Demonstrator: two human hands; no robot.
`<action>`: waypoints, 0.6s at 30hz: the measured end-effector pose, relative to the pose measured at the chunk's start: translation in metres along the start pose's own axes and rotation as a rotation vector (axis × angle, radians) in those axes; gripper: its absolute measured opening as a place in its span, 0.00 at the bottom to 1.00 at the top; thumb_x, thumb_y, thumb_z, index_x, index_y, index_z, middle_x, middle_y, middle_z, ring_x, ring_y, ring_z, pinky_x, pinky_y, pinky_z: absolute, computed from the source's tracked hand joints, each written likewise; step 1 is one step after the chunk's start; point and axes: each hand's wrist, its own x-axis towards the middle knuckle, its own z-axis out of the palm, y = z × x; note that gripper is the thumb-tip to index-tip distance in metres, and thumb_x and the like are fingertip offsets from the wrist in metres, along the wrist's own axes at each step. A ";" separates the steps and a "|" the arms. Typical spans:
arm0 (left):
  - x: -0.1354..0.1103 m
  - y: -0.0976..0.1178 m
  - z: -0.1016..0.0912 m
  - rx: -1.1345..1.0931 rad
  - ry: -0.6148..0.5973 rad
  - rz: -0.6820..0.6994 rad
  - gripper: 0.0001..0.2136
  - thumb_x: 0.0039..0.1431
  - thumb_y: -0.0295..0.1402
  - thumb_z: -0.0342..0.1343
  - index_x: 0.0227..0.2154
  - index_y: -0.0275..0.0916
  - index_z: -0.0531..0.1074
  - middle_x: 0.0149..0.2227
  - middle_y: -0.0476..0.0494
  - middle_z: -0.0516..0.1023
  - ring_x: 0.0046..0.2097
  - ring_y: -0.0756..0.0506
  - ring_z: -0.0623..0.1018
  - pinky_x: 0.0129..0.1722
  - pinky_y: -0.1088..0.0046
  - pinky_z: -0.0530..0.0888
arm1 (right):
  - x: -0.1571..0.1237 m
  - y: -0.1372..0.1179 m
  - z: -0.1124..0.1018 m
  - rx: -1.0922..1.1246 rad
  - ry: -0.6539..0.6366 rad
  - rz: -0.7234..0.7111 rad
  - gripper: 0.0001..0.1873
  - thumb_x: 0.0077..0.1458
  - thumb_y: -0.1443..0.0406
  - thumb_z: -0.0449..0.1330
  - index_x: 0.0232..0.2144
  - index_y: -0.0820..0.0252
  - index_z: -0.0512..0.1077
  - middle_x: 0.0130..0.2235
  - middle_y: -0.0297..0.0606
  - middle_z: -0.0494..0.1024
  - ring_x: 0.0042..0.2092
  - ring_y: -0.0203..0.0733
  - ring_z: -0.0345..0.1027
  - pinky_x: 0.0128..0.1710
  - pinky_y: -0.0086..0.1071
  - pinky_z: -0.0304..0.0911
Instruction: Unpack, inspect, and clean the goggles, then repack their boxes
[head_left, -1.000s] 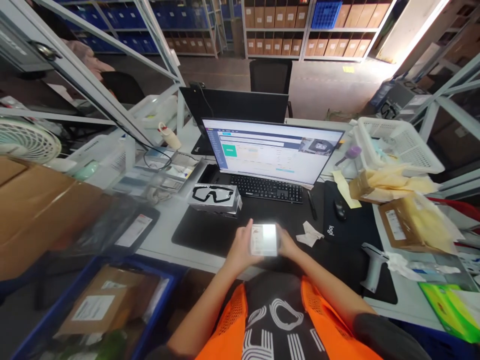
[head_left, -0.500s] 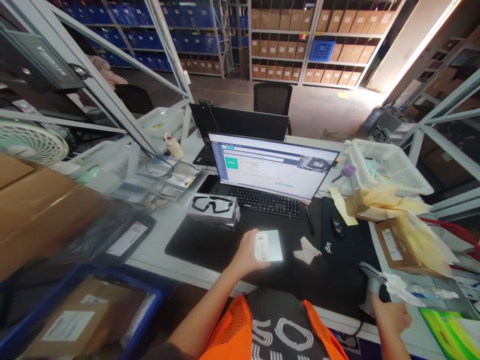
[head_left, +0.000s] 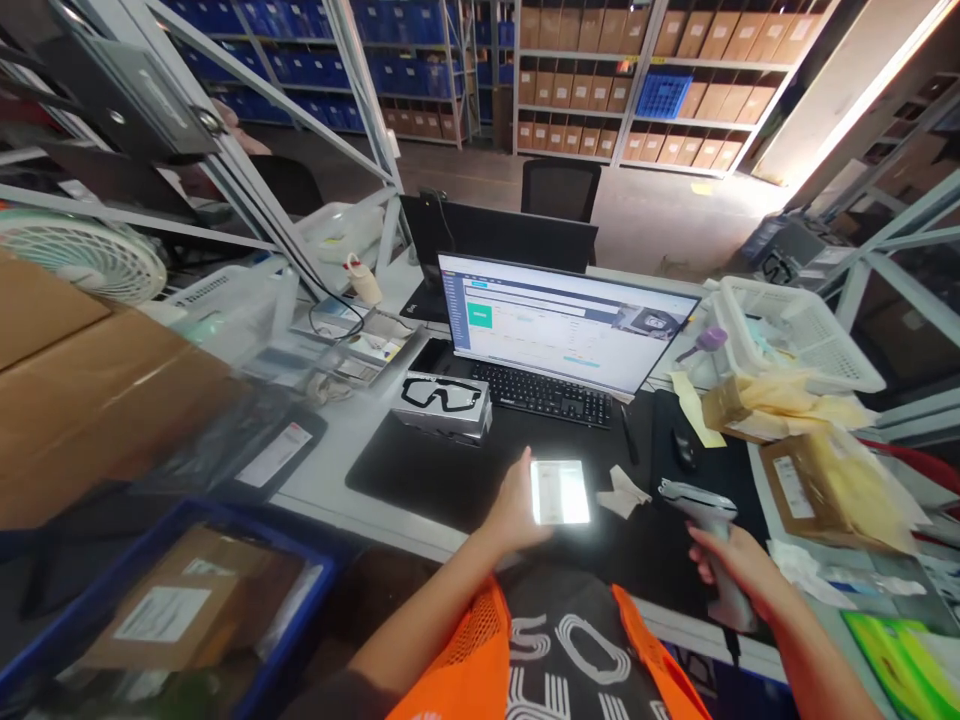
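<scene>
My left hand (head_left: pixel 517 508) grips a small white box (head_left: pixel 561 492) by its left side, above the black desk mat (head_left: pixel 427 480). Bright glare washes out most of the box's top face. To the right, my right hand (head_left: pixel 731 562) is wrapped round the handle of a grey barcode scanner (head_left: pixel 705 508), whose head points left toward the box. A crumpled piece of paper (head_left: pixel 624 492) lies between the two hands. Beyond my left hand sits a silver box with a goggles picture (head_left: pixel 442 408).
A lit monitor (head_left: pixel 562 325) stands behind a black keyboard (head_left: pixel 544 393). At the right are a mouse (head_left: pixel 683 449), a white basket (head_left: pixel 795 340) and cardboard boxes with yellowish bags (head_left: pixel 847 490). A blue bin (head_left: pixel 300 600) holding parcels is at lower left.
My right hand has taken up the barcode scanner from the desk's right side and brought it left, toward the white box. My left hand still holds that box, now under stronger glare.
</scene>
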 end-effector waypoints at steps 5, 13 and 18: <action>-0.005 0.015 0.018 0.099 0.145 -0.020 0.54 0.44 0.37 0.66 0.68 0.27 0.39 0.63 0.20 0.58 0.66 0.27 0.59 0.65 0.45 0.60 | -0.056 -0.043 0.038 -0.098 -0.340 -0.079 0.18 0.51 0.56 0.62 0.39 0.62 0.68 0.22 0.30 0.74 0.19 0.36 0.66 0.20 0.29 0.59; -0.009 0.014 0.015 0.132 0.176 -0.021 0.53 0.45 0.40 0.66 0.68 0.32 0.40 0.62 0.24 0.61 0.64 0.27 0.63 0.63 0.43 0.62 | -0.070 -0.067 0.066 -0.256 -0.375 -0.118 0.07 0.56 0.62 0.57 0.36 0.60 0.67 0.20 0.28 0.72 0.20 0.36 0.67 0.21 0.27 0.61; -0.011 0.010 0.016 0.123 0.193 -0.044 0.53 0.45 0.41 0.66 0.68 0.29 0.41 0.62 0.22 0.61 0.64 0.27 0.63 0.63 0.45 0.63 | -0.070 -0.066 0.067 -0.287 -0.423 -0.120 0.06 0.58 0.62 0.56 0.36 0.60 0.67 0.19 0.27 0.71 0.20 0.37 0.68 0.22 0.27 0.61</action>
